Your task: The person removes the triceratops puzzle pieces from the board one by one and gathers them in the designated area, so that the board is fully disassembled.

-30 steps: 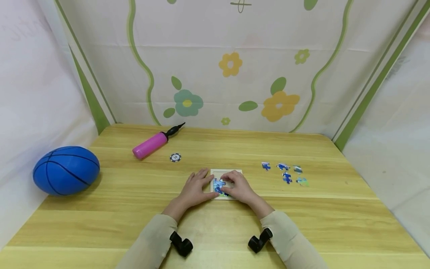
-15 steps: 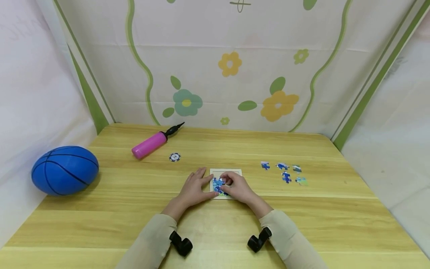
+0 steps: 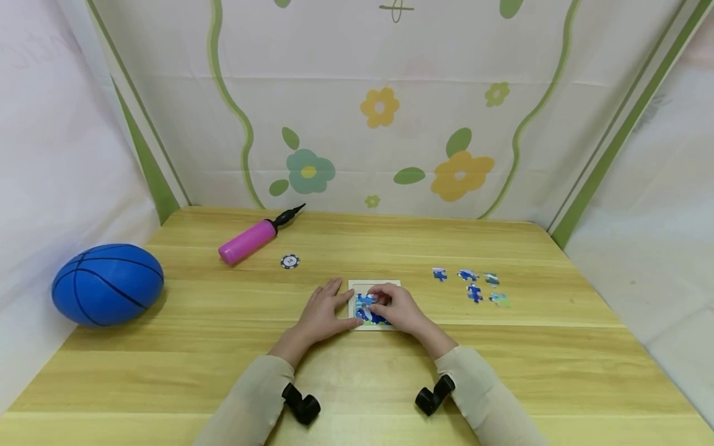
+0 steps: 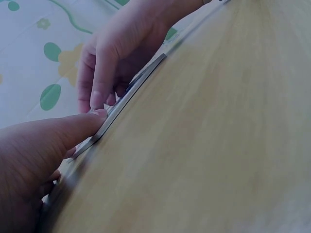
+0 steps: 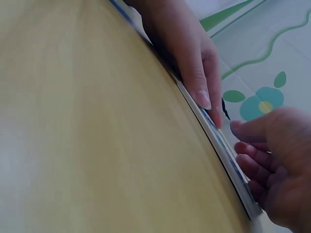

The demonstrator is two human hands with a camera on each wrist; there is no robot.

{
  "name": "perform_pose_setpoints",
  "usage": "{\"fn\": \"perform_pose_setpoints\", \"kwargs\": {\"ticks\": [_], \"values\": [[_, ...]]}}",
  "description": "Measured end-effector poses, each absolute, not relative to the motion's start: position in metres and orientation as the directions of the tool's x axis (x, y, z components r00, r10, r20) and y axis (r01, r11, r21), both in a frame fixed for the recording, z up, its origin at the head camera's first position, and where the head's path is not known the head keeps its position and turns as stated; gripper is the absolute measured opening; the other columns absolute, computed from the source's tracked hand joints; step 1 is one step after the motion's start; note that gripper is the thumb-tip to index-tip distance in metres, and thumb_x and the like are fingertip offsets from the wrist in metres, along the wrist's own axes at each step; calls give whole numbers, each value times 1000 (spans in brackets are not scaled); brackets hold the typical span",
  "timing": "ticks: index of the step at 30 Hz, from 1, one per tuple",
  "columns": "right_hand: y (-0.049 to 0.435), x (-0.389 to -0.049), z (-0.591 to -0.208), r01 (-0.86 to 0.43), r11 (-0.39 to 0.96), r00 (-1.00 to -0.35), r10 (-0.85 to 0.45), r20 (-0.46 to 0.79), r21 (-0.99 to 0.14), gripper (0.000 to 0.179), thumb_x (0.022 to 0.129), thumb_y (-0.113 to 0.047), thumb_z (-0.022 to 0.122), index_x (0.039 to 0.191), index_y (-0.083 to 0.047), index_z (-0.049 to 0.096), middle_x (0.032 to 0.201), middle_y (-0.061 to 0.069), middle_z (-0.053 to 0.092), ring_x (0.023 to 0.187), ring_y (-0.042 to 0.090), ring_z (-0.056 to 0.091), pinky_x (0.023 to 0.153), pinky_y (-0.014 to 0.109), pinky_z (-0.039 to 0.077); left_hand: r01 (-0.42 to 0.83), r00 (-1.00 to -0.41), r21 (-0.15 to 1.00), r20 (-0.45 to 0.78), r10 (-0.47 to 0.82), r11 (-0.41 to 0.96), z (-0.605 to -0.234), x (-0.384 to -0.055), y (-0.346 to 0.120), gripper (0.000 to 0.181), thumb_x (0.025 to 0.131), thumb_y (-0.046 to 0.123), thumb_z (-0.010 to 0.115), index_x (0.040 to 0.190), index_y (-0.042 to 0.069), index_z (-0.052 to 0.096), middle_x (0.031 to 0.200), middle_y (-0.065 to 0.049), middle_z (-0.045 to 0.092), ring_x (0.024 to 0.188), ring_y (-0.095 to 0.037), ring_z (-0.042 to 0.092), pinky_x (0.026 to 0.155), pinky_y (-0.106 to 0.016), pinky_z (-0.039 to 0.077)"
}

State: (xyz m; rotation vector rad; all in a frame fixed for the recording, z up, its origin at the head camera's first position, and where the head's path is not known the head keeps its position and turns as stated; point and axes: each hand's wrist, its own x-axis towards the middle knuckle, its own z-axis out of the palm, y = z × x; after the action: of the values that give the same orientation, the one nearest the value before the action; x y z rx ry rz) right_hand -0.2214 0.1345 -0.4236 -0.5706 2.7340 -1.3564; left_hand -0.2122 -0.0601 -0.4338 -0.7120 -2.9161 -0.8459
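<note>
In the head view a small pale puzzle frame (image 3: 397, 327) lies in the middle of the table, partly filled with blue picture pieces (image 3: 364, 314). Against its left side rests my left hand (image 3: 320, 317), fingers spread and straight, the thumb touching the near left corner. My right hand (image 3: 403, 308) bends over the frame, its thumb and fingertips down at the pieces. In the right wrist view the fingers of my right hand (image 5: 279, 160) are curled beside the frame (image 5: 218, 143). Whether a piece sits between thumb and fingers is hidden. The frame's right part is covered by that hand.
Several loose puzzle pieces (image 3: 474, 293) lie to the right. Farther back on the left are a pink hand pump (image 3: 248, 242) with a black nozzle and a round chip (image 3: 290, 261). A blue ball (image 3: 108, 284) with black lines sits at the table's left edge.
My right thumb and fingertips have drawn closer together and shifted slightly right. More of the pieces along the frame's near side show now. My left hand stays in place.
</note>
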Motion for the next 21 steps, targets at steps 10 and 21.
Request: {"fn": "perform_pose_setpoints", "kwargs": {"ticks": [10, 21], "values": [[169, -208, -389, -301, 478, -927, -352, 134, -825, 26, 78, -3, 62, 103, 5, 58, 84, 9, 57, 74, 21, 51, 64, 28, 44, 421, -899, 498, 119, 421, 758, -431, -211, -59, 71, 73, 55, 57, 126, 10, 45, 138, -16, 22, 127, -26, 12, 101, -42, 9], [234, -217, -391, -291, 519, -944, -293, 153, -804, 32, 80, -12, 62, 109, -1, 58, 94, 9, 58, 82, 23, 51, 69, 29, 44, 429, -896, 502, 134, 423, 751, -432, -212, -59, 71, 73, 54, 58, 126, 9, 45, 138, -16, 22, 127, -26, 13, 101, -41, 8]]}}
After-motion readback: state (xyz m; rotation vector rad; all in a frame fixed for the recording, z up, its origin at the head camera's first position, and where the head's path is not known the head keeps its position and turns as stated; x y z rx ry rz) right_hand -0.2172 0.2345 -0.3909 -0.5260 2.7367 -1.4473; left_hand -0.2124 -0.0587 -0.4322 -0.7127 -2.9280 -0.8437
